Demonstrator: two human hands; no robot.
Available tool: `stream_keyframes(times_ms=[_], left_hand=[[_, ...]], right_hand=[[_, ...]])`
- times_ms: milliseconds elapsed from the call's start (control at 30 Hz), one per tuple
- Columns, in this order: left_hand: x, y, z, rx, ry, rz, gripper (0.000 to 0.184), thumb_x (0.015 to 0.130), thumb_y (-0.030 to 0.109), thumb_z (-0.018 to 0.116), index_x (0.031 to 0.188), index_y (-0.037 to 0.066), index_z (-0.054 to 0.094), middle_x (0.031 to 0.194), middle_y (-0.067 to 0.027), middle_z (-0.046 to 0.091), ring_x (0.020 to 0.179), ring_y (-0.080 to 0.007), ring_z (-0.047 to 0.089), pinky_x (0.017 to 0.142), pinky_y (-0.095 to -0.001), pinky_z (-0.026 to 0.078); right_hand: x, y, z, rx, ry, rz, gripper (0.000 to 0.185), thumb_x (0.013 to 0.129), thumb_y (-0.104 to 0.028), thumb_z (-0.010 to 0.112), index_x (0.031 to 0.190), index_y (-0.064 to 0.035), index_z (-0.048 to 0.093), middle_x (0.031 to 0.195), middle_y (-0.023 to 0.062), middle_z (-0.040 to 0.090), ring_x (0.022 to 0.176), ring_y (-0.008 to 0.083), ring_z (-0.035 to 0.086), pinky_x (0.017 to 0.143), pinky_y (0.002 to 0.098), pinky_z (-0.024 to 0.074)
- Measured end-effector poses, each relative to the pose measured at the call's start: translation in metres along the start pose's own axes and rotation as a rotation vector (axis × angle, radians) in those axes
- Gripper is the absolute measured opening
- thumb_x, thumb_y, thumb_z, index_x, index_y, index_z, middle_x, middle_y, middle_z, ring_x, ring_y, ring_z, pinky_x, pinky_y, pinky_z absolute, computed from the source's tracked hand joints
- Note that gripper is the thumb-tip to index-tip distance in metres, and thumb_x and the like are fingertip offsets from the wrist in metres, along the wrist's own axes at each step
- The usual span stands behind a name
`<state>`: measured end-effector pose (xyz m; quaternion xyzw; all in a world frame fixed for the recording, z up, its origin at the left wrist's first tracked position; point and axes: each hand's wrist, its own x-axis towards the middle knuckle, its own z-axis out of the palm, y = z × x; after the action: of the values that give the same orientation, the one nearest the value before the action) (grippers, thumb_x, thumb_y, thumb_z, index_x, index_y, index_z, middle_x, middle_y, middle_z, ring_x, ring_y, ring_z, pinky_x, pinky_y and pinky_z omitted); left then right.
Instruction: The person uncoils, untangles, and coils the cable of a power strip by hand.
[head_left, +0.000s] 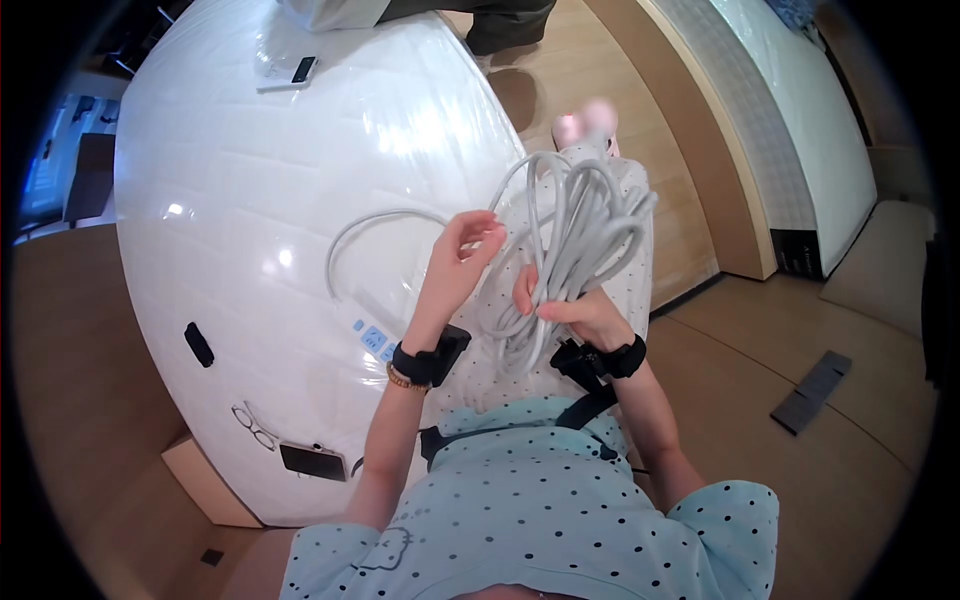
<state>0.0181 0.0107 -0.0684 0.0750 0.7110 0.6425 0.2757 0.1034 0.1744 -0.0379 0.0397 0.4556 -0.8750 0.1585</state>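
Note:
A thick bundle of looped grey cable rests above my lap, and my right hand is closed round its lower part with the thumb on top. To its left, my left hand has its fingers curled where a single run of the same cable passes; part of that run is hidden behind the hand. From there the cable arcs left over the plastic-covered mattress toward a white power strip with blue labels, partly hidden by my left forearm. Both wrists carry black strapped devices.
On the mattress lie a phone, glasses, a black object and a white device with a dark screen. Another person's dark trouser leg shows at the top. A grey strip lies on the floor at right.

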Motion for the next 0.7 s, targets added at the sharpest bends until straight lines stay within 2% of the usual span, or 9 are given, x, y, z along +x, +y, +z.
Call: stream_keyframes(times_ms=[67, 100, 200, 300, 400, 533, 600, 633, 700], left_hand=[[0.007, -0.015, 0.009, 0.048, -0.099, -0.08, 0.043, 0.081, 0.025, 0.067, 0.114, 0.0, 0.055, 0.104, -0.0104, 0.061, 0.094, -0.0191, 0.058, 0.079, -0.0311, 0.047], [0.008, -0.021, 0.016, 0.195, -0.174, -0.072, 0.029, 0.088, 0.017, 0.056, 0.112, -0.001, 0.056, 0.093, -0.0081, 0.063, 0.087, -0.0118, 0.06, 0.074, -0.0252, 0.047], [0.014, -0.022, 0.02, 0.01, -0.293, -0.186, 0.029, 0.091, 0.016, 0.051, 0.112, -0.003, 0.055, 0.078, -0.0033, 0.059, 0.074, -0.0067, 0.055, 0.064, -0.0211, 0.043], [0.005, 0.0, 0.009, -0.251, -0.025, -0.066, 0.028, 0.094, 0.014, 0.045, 0.111, -0.005, 0.054, 0.068, 0.0003, 0.051, 0.063, -0.0047, 0.047, 0.058, -0.0192, 0.038], [-0.005, 0.017, -0.014, -0.288, 0.203, 0.062, 0.028, 0.094, 0.011, 0.041, 0.114, -0.005, 0.054, 0.068, 0.0015, 0.048, 0.061, -0.0052, 0.041, 0.056, -0.0198, 0.035], [-0.026, 0.026, -0.024, -0.171, 0.201, 0.134, 0.03, 0.094, 0.009, 0.043, 0.122, 0.0, 0.053, 0.072, -0.0011, 0.054, 0.063, -0.0071, 0.047, 0.061, -0.0198, 0.041], [-0.038, 0.029, -0.019, -0.042, 0.144, 0.108, 0.034, 0.094, 0.009, 0.044, 0.125, -0.001, 0.049, 0.075, -0.0026, 0.055, 0.065, -0.0089, 0.049, 0.063, -0.0207, 0.043], [-0.043, 0.03, -0.018, 0.096, 0.066, 0.198, 0.038, 0.092, 0.01, 0.048, 0.128, -0.001, 0.047, 0.09, -0.0086, 0.057, 0.079, -0.0171, 0.055, 0.072, -0.0257, 0.046], [-0.047, 0.031, -0.006, 0.398, 0.099, 0.356, 0.037, 0.091, 0.011, 0.05, 0.126, -0.001, 0.049, 0.101, -0.0122, 0.054, 0.089, -0.0234, 0.053, 0.075, -0.0292, 0.046]], right_hand=[[-0.002, -0.003, 0.001, 0.026, -0.012, -0.035, 0.026, 0.07, -0.011, 0.071, 0.09, -0.0027, 0.056, 0.081, 0.0071, 0.059, 0.08, 0.0152, 0.056, 0.073, 0.0279, 0.0435], [-0.002, -0.008, 0.005, 0.035, 0.002, -0.039, 0.024, 0.07, -0.011, 0.071, 0.087, -0.0026, 0.057, 0.081, 0.0068, 0.059, 0.08, 0.0153, 0.056, 0.074, 0.0281, 0.0434], [-0.002, -0.013, 0.011, -0.015, 0.037, -0.028, 0.028, 0.07, -0.018, 0.07, 0.088, -0.004, 0.054, 0.081, 0.0071, 0.057, 0.08, 0.016, 0.053, 0.074, 0.028, 0.0408], [-0.001, -0.005, 0.001, -0.072, 0.145, -0.039, 0.031, 0.071, -0.021, 0.069, 0.09, -0.0038, 0.053, 0.082, 0.0072, 0.057, 0.08, 0.0161, 0.053, 0.076, 0.0282, 0.0401], [0.006, 0.0, 0.0, -0.059, 0.352, -0.058, 0.031, 0.072, -0.017, 0.068, 0.095, -0.0012, 0.054, 0.085, 0.0071, 0.059, 0.082, 0.016, 0.054, 0.079, 0.0284, 0.0412], [0.027, -0.003, 0.008, -0.007, 0.521, -0.089, 0.03, 0.074, -0.006, 0.072, 0.1, 0.0023, 0.059, 0.093, 0.007, 0.062, 0.088, 0.0142, 0.058, 0.078, 0.0278, 0.046], [0.038, 0.002, 0.012, -0.038, 0.482, -0.094, 0.03, 0.074, -0.007, 0.072, 0.1, 0.0019, 0.059, 0.092, 0.0065, 0.063, 0.085, 0.0129, 0.059, 0.076, 0.0268, 0.0464], [0.043, 0.003, 0.015, -0.055, 0.463, -0.096, 0.03, 0.074, -0.008, 0.072, 0.1, 0.0017, 0.059, 0.091, 0.0063, 0.063, 0.084, 0.0122, 0.059, 0.075, 0.0263, 0.0466], [0.05, 0.001, 0.023, -0.069, 0.428, -0.058, 0.029, 0.074, -0.008, 0.073, 0.098, 0.0015, 0.059, 0.09, 0.0053, 0.063, 0.082, 0.0114, 0.059, 0.073, 0.0258, 0.0468]])
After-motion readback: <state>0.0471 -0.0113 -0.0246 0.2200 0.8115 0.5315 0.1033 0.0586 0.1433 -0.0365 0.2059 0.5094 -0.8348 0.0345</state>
